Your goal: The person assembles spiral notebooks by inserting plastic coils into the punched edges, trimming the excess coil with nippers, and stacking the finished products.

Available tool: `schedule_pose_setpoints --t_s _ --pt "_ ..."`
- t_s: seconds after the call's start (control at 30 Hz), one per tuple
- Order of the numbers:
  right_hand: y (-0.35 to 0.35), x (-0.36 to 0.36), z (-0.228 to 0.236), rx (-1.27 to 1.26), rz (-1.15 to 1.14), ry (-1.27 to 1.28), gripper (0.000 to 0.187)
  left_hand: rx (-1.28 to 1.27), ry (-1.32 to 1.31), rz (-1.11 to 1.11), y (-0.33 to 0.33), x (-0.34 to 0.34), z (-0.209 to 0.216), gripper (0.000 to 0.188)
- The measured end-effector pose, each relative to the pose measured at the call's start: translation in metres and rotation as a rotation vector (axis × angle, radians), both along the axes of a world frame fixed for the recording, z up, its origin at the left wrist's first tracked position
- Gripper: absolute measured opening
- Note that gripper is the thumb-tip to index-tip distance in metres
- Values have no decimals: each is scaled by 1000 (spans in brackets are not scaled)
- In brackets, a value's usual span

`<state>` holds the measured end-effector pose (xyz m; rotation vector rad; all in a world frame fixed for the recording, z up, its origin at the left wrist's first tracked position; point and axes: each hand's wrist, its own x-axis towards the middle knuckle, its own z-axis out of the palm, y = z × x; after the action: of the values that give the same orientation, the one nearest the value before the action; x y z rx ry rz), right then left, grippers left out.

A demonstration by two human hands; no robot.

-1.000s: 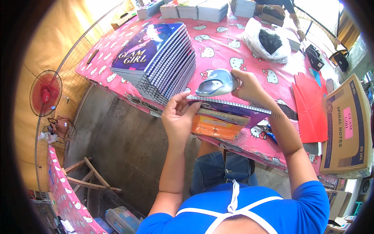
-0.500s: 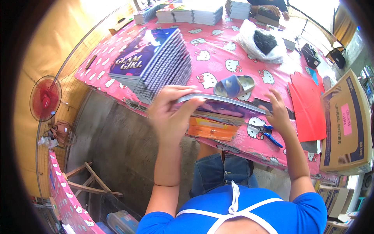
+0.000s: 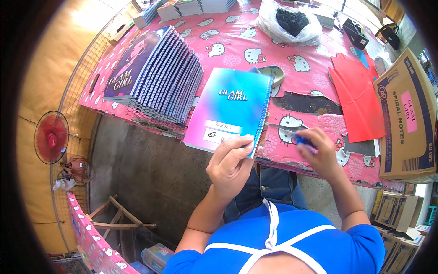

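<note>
From where I stand, the biggest thing is the one table (image 3: 276, 59), its pink cloth patterned with white cats and torn in places near the front. One large brown carton (image 3: 408, 150) leans at its right side. On the left rises one tall stack of spiral notebooks (image 3: 166, 75), too many to count surely, purple-covered on top. One red sheet (image 3: 353, 100), creased and folded, lies near the carton, and one clear plastic bag (image 3: 269, 27) of black coils (image 3: 292, 22) sits toward the far side.

One single notebook (image 3: 232, 114) is held at the table's front edge, right of the stack, above the left hand and to the left of the right hand. Its cover fades from bright blue to pink and violet, with a white label low down and a spiral along the right side. One slipper (image 3: 276, 75) shows partly behind its upper right corner.

The left hand (image 3: 230, 166) has its thumb and bent fingers closed on the notebook's lower spiral corner. The right hand (image 3: 321, 153), apart from the notebook, curls around one small blue tool (image 3: 302, 139), blurred.
</note>
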<state>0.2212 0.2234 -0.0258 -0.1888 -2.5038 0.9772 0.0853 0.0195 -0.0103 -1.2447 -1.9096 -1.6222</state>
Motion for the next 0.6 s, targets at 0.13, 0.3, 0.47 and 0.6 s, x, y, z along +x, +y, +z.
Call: schedule_pose_setpoints --t_s 0.13,0.3,0.47,0.6 --pt "-44 -10 43 -2 159 170 45 12 -10 20 0 1 -2 25" --pt "-46 -15 44 -340 232 -86 32 49 -23 19 1 3 1 25" --pt "-32 -17 23 -1450 471 -521 27 79 74 -9 2 -4 -4 26" --pt "8 -3 4 -40 17 -50 32 37 100 5 2 -1 -2 28"
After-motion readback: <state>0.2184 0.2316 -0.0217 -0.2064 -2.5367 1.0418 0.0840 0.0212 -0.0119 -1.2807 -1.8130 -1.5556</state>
